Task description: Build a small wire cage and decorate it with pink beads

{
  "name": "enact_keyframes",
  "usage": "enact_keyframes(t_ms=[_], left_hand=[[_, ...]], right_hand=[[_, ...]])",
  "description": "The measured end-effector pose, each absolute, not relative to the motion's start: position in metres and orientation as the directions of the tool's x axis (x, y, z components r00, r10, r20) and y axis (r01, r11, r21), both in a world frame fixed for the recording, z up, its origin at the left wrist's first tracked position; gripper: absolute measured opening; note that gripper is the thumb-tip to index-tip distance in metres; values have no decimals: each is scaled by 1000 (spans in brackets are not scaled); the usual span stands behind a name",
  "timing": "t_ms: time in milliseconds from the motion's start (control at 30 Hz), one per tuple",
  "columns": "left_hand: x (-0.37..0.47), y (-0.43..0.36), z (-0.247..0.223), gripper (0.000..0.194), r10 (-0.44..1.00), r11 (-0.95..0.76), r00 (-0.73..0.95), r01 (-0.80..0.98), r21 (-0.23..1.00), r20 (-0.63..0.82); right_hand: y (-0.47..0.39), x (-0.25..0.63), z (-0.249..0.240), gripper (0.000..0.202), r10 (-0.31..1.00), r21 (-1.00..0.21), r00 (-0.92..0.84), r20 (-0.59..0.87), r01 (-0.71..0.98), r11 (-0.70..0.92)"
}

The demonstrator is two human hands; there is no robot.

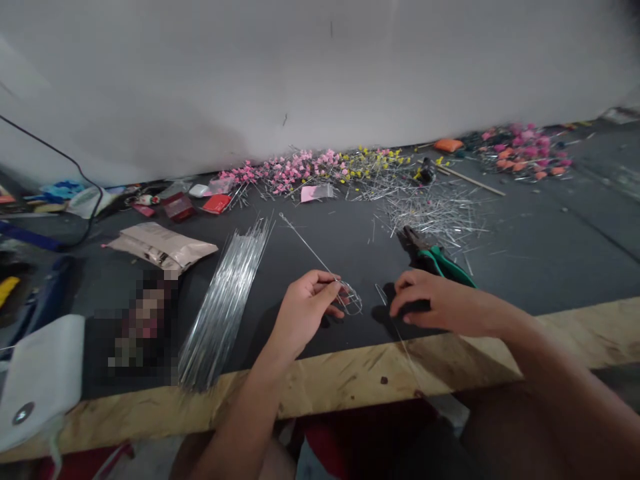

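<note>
My left hand [310, 300] is closed in a pinch on a twisted wire stem [307, 245]. The stem slants up and left to a small twisted end, and at my fingertips it widens into a cage of bent wire loops [353, 300]. To the right, my right hand [425, 300] has its fingers curled, with the fingertips at a thin wire [381, 293]. That wire has a narrow bent loop at its top and runs down past the table edge. Pliers with green handles [440, 261] lie just behind my right hand, jaws pointing away.
A bundle of straight wires [227, 300] lies left of my left hand. Pink flower-like pieces [300, 167], yellow-tipped pieces [375, 160] and loose short wires [435, 210] are heaped along the wall. A beige packet [163, 245] and white box [45, 373] are at left. A wooden edge [345, 380] borders the table.
</note>
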State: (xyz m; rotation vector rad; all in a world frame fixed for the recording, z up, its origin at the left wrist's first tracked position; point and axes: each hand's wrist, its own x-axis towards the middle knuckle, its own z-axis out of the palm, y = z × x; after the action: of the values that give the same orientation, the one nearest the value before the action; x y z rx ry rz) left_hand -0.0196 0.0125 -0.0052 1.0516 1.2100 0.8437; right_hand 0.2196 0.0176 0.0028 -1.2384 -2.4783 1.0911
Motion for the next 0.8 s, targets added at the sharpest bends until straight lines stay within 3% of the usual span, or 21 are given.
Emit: enact_keyframes(t_ms=[133, 533, 800], left_hand=[[-18, 12, -4, 17, 922, 338, 193, 28, 941, -337], [-16, 13, -1, 19, 923, 349, 206, -96, 932, -324], [-14, 11, 2, 19, 924, 351, 218, -160, 923, -314]], right_hand=[[9, 219, 6, 14, 661, -679, -733, -163, 569, 464], [-4, 208, 5, 16, 692, -550, -702, -169, 649, 525], [-13, 206, 21, 14, 776, -672, -617, -129, 630, 389]])
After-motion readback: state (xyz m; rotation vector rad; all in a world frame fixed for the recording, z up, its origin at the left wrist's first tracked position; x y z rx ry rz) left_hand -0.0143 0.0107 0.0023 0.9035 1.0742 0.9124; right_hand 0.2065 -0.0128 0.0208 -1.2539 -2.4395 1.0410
